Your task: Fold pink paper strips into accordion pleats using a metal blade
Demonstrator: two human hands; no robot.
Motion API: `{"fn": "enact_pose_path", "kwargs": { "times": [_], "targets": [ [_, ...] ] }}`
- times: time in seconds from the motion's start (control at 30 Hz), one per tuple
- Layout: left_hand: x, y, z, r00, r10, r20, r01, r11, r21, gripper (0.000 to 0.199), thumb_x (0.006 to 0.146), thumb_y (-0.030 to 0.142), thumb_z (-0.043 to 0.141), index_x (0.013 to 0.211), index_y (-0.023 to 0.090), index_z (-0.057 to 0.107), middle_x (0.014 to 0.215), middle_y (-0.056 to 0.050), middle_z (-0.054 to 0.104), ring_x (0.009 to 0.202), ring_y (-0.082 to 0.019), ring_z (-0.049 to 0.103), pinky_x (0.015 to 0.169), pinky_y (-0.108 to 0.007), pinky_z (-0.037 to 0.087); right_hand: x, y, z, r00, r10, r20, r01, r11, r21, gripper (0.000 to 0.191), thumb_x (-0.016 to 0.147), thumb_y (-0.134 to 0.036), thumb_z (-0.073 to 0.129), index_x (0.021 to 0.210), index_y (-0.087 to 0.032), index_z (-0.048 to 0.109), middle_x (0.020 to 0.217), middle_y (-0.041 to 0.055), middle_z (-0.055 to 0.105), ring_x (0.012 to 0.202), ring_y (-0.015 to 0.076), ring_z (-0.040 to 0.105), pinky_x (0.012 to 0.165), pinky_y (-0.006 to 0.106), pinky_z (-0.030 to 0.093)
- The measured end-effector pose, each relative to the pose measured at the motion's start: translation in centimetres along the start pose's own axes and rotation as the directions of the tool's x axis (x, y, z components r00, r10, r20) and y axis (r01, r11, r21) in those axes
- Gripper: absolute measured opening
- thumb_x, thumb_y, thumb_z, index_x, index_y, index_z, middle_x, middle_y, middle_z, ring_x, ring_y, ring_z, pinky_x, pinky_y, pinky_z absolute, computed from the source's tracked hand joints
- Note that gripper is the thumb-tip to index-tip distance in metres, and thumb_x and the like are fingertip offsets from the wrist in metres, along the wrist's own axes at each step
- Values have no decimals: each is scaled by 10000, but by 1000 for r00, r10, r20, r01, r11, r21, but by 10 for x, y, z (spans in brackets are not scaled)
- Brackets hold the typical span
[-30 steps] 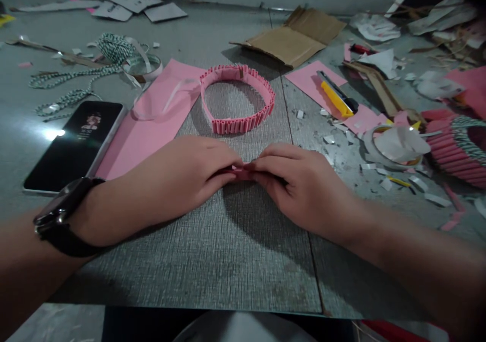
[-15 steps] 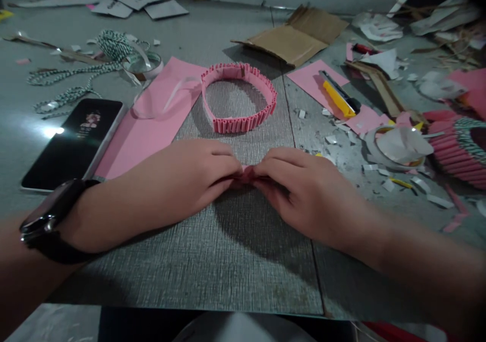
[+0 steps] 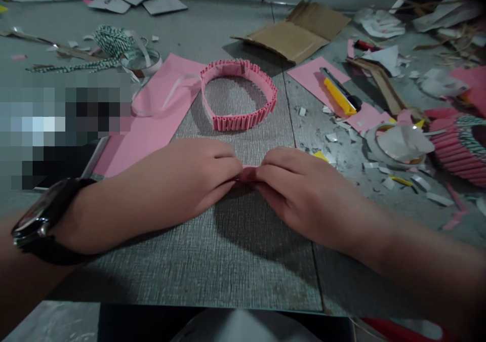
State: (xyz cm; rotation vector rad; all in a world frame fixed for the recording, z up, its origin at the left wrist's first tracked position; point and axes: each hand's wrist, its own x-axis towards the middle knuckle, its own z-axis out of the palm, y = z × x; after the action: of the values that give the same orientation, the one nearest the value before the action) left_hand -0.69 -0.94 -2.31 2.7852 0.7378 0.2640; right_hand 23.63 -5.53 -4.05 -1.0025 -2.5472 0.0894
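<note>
Between my two hands is a small piece of pink paper (image 3: 249, 174), pinched at both ends and mostly hidden by my fingers. My left hand (image 3: 205, 172) grips its left end, with a black watch (image 3: 47, 220) on that wrist. My right hand (image 3: 304, 193) has the other end between thumb and fingers. Just beyond them stands a ring of short pink paper rolls (image 3: 243, 123) on the grey table (image 3: 235, 256). A pink sheet (image 3: 152, 129) lies left of the ring, with a loose clear strip curled over it.
A yellow cutter (image 3: 339, 96) rests on pink paper at the right. Near it are a tape roll (image 3: 395, 147), paper scraps and a pink roll-covered piece (image 3: 455, 147). Folded cardboard (image 3: 296, 36) lies at the back. Green-white cord (image 3: 110, 43) sits back left; a blurred phone (image 3: 64, 160) lies left.
My hands have drawn very slightly apart, and a little more of the pink paper shows between the fingertips. Both keep their pinch. The view has shifted slightly.
</note>
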Motion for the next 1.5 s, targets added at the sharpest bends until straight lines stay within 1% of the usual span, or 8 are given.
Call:
{"fn": "enact_pose_path", "kwargs": {
  "times": [0.13, 0.33, 0.5, 0.7, 1.07, 1.27, 1.4, 1.5],
  "targets": [
    [-1, -3, 1, 1000, 17, 6, -16, 999, -33, 252, 1117, 230, 568, 1027, 158, 793, 974, -65, 753, 850, -229, 675, 775, -365, 450, 0, 1, 0, 1000, 14, 14, -14, 1000, 12, 267, 1050, -76, 558, 944, -133, 796, 868, 98, 727, 779, 253, 664, 686, 389, 516],
    [1, -2, 1, 1000, 6, -5, -6, 997, -73, 235, 1078, 160, 587, 941, 148, 777, 895, -47, 683, 742, -183, 597, 710, -329, 405, 0, 2, 1, 999, 41, -22, -40, 998, 52, 258, 1090, -154, 596, 943, -155, 809, 877, 83, 709, 816, 236, 650, 715, 361, 514],
    [1, -1, 0, 1000, 1, 9, 0, 998, -60, 223, 1073, 169, 604, 918, 153, 764, 873, -42, 686, 717, -180, 578, 698, -335, 391, 0, 1, 0, 998, 58, 25, -60, 996, 69, 271, 1067, -116, 593, 890, -143, 796, 868, 86, 702, 776, 232, 647, 682, 360, 489],
    [-1, -3, 1, 1000, 8, -2, -8, 998, -63, 184, 1066, 203, 620, 972, 173, 776, 949, -53, 737, 841, -214, 663, 765, -347, 447, 1, -1, 0, 998, 45, 53, -48, 997, 56, 270, 1039, -75, 571, 884, -125, 786, 856, 90, 690, 763, 225, 629, 697, 353, 474],
    [-1, 2, -1, 1000, -15, -3, 14, 998, -69, 217, 1048, 158, 602, 875, 166, 733, 865, -39, 693, 697, -171, 583, 657, -329, 403, 0, 1, 6, 999, -40, 0, 40, 996, 82, 273, 1095, -132, 537, 962, -119, 774, 918, 112, 724, 829, 233, 632, 755, 362, 533],
    [0, 3, -2, 999, 26, 46, -27, 999, 21, 258, 1093, 219, 569, 949, 163, 776, 901, -61, 712, 792, -226, 645, 734, -362, 465, 0, -2, 5, 999, -41, 12, 40, 999, 31, 259, 1096, -126, 545, 970, -143, 770, 940, 112, 737, 838, 242, 649, 759, 377, 567],
    [0, 3, -2, 999, 35, 7, -35, 999, -12, 228, 1088, 216, 579, 992, 170, 780, 974, -73, 744, 854, -236, 672, 775, -366, 479, -1, -4, 4, 999, -40, 16, 39, 999, 37, 259, 1091, -121, 554, 963, -126, 779, 947, 125, 734, 857, 255, 665, 781, 392, 588],
    [-1, 2, -2, 999, 51, 5, -51, 998, -38, 252, 1103, 213, 558, 987, 179, 779, 953, -64, 746, 827, -224, 664, 755, -359, 464, -1, -4, 4, 999, -32, 19, 32, 999, 15, 262, 1103, -141, 557, 967, -128, 780, 961, 127, 736, 862, 257, 660, 793, 397, 593]
  ]
}}
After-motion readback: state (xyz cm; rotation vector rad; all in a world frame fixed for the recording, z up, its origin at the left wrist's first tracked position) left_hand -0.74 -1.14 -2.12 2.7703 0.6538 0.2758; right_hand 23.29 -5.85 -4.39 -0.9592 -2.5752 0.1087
